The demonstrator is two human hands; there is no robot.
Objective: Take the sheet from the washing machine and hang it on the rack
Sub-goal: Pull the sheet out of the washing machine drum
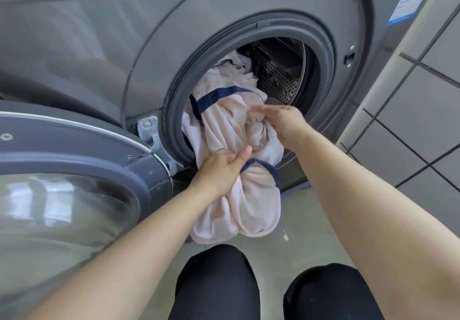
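Both hands, left (221, 170) and right (283, 123), gripping the bunched pale-pink, navy-trimmed sheet (239, 202) half out of the washing machine (174, 33) drum.

Both forearms are bare, with no sleeves visible, and the left hand (221, 170) and right hand (286, 123) are bare; black fabric trousers (219, 284) cover both knees

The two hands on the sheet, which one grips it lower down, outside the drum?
The left hand, gripping the sheet by the lower navy band; the right hand holds it at the drum mouth.
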